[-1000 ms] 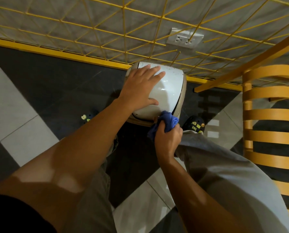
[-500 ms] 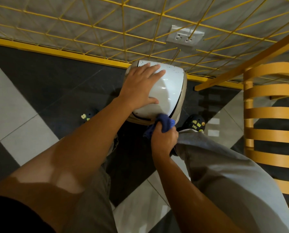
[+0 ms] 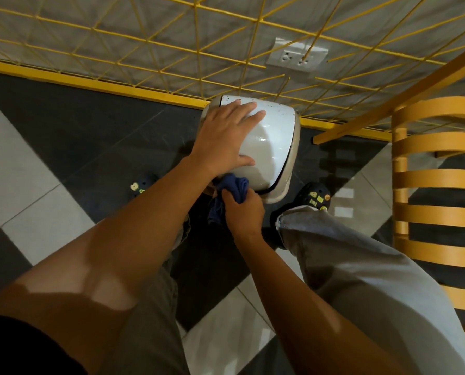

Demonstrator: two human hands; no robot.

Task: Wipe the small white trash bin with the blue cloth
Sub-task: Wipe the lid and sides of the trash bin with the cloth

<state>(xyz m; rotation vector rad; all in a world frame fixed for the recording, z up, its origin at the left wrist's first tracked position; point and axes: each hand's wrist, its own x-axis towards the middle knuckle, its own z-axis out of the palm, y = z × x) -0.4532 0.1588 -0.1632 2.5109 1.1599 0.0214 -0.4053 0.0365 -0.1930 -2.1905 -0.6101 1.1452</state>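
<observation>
A: Where is the small white trash bin (image 3: 272,147) right now?

B: It stands on the dark tile of the floor (image 3: 71,131), at the floor's far edge, right up against the yellow baseboard (image 3: 90,83) of the wall. The person's two dark shoes sit on the floor at either side of it: left shoe (image 3: 142,184), right shoe (image 3: 316,194).

A: And the left hand (image 3: 224,139)?

B: It lies flat on the bin's domed white lid, fingers straight and a little spread, pointing toward the wall, thumb along the near side of the lid. Nothing is gripped.

A: The right hand (image 3: 243,212)?

B: Its fingers are curled tight round the blue cloth (image 3: 235,186), which is bunched up (a loose tail of it hangs down on the left of the fist). The bunched end touches the bin's near edge, just under the left wrist, where the lid meets the beige body.

A: Anything else nearby?

B: A yellow slatted chair (image 3: 439,185) stands on the floor to the right, well apart from the bin. A white wall socket (image 3: 297,56) sits above, behind the yellow wire grid (image 3: 150,36) on the wall.
</observation>
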